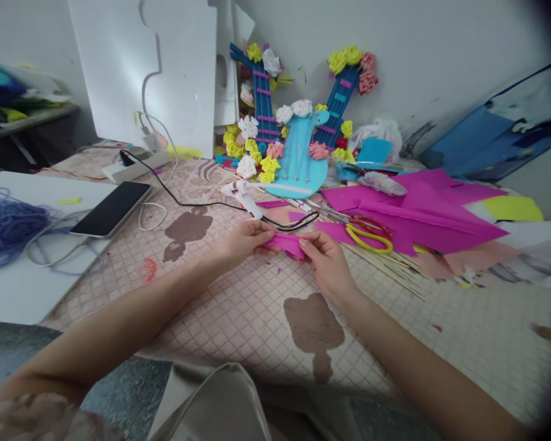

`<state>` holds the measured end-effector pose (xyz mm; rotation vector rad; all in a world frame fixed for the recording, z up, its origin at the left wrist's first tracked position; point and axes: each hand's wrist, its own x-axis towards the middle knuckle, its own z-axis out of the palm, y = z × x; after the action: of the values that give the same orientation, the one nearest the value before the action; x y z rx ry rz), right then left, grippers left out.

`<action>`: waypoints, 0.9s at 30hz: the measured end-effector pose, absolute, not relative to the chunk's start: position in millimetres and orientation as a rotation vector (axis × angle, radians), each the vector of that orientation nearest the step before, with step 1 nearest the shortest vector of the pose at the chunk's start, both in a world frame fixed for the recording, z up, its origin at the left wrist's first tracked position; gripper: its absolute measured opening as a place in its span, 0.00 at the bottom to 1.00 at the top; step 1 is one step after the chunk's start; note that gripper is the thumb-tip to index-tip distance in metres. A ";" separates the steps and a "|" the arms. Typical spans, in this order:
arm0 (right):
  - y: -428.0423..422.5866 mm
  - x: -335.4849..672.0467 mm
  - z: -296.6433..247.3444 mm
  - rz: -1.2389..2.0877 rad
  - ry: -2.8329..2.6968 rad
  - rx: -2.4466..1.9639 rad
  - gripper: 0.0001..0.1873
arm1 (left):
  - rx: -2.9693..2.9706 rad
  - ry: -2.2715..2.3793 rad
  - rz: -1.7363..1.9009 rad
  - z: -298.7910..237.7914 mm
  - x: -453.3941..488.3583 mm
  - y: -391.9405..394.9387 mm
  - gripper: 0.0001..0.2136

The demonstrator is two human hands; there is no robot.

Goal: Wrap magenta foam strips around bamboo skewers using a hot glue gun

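A small strip of magenta crepe paper (285, 243) is stretched between my two hands, just above the patterned tablecloth (239, 312). My left hand (248, 242) pinches its left end, and my right hand (328, 260) grips the other end between thumb and fingers. The strip looks folded along its upper edge. Right behind my hands lies a white glue gun (243, 197) with a black cord. Scissors with yellow and red handles (370, 236) rest to the right of my right hand.
Magenta paper sheets (422, 205) and thin wooden sticks (390, 266) lie at right. Decorated blue cutouts with paper flowers (300, 153) stand against the wall. On the left are a phone (112, 209), a power strip (138, 166) and tangled purple cord (9, 229) on a white board (22, 300).
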<state>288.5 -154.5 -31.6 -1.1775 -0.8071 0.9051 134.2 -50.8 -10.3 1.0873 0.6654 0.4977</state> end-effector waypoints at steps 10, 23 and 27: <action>-155.9 285.9 -27.7 0.928 -0.793 -1.142 0.07 | 1.113 0.594 0.546 -10.4 132.8 -50.9 0.03; -155.1 288.4 -35.8 0.762 -0.896 -1.170 0.03 | 1.004 0.644 0.480 -6.5 134.4 -54.6 0.01; -156.1 286.7 -33.1 0.735 -0.946 -1.195 0.04 | 1.035 0.648 0.515 -5.7 133.8 -54.0 0.04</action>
<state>286.7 -156.1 -33.1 -1.1949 -0.9459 0.7352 133.8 -54.0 -5.7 1.0351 0.6480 0.5152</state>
